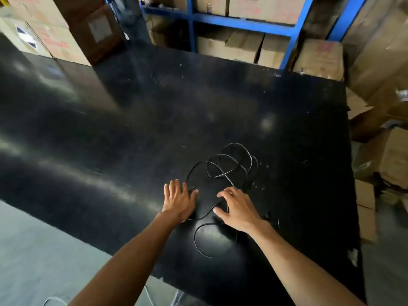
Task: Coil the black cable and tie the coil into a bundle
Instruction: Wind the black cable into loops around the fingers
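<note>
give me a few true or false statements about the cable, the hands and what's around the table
1. The black cable lies in loose loops on the black table. True.
2. The cable is already tied into a neat bundle. False: it is spread out, untied.
3. The left hand lies flat and open at the cable's edge. True.
4. The right hand is lifted high off the table. False: its curled fingers are down at the cable.
5. Cardboard boxes sit on blue shelving behind the table. True.
</note>
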The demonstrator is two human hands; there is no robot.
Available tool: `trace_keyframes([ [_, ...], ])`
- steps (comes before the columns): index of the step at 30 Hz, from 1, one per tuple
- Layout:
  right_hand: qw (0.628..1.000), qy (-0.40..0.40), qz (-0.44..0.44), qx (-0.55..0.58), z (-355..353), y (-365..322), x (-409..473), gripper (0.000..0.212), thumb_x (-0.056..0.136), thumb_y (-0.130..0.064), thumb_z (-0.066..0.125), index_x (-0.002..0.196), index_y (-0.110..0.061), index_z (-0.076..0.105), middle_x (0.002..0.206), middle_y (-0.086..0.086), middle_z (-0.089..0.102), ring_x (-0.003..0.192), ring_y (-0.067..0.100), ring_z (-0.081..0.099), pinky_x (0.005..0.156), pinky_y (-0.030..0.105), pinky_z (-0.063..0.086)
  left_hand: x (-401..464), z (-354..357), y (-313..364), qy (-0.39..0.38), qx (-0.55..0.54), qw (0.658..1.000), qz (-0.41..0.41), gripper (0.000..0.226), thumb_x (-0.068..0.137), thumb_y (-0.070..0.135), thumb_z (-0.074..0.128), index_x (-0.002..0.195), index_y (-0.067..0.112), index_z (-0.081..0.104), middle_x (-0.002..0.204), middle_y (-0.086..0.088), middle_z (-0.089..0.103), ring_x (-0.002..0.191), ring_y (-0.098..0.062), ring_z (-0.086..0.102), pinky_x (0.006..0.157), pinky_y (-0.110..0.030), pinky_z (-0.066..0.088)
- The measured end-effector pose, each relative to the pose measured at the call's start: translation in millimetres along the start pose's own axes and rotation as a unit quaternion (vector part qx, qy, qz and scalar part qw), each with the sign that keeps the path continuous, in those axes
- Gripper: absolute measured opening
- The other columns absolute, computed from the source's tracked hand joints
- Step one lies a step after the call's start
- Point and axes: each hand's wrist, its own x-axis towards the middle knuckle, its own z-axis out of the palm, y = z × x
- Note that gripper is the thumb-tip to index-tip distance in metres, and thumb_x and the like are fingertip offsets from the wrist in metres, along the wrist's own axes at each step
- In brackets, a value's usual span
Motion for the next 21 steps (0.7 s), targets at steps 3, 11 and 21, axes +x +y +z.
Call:
trace_keyframes([
  [3, 0.999, -0.024, -0.003, -0.021, 27, -17, 23, 0.044, 0.094, -0.046, 0.061, 0.131, -0.022, 0.062, 0.134, 0.001, 0.060, 0.125, 0.025, 0.052, 0.105, 0.037, 0.035, 10, 6, -12, 0.003, 0.005, 1.000, 0.004, 0.049, 0.101, 0.043, 0.035, 0.131, 0.007, 0.051, 0.137, -0.019, 0.045, 0.129, -0.036, 0.040, 0.109, -0.048, 0.034],
  [11, 0.997, -0.068, -0.026, -0.002, 74, -56, 53, 0.045, 0.081, -0.061, 0.063, 0.107, -0.025, 0.072, 0.111, -0.001, 0.072, 0.107, 0.024, 0.058, 0.092, 0.038, 0.038, 38, 2, -24, -0.053, -0.245, 0.962, -0.110, 0.020, 0.079, 0.020, 0.064, 0.084, 0.001, 0.069, 0.083, -0.016, 0.073, 0.081, -0.034, 0.070, 0.072, -0.038, 0.058],
  [21, 0.857, -0.016, 0.068, 0.510, 19, -54, 38, 0.025, 0.100, -0.021, 0.067, 0.085, -0.035, 0.082, 0.071, 0.006, 0.075, 0.066, 0.006, 0.064, 0.065, 0.016, 0.050, 58, -44, -23, -0.239, -0.703, 0.664, -0.085, 0.059, 0.085, 0.059, 0.058, 0.112, 0.008, 0.070, 0.114, -0.012, 0.074, 0.111, -0.028, 0.066, 0.099, -0.042, 0.047],
])
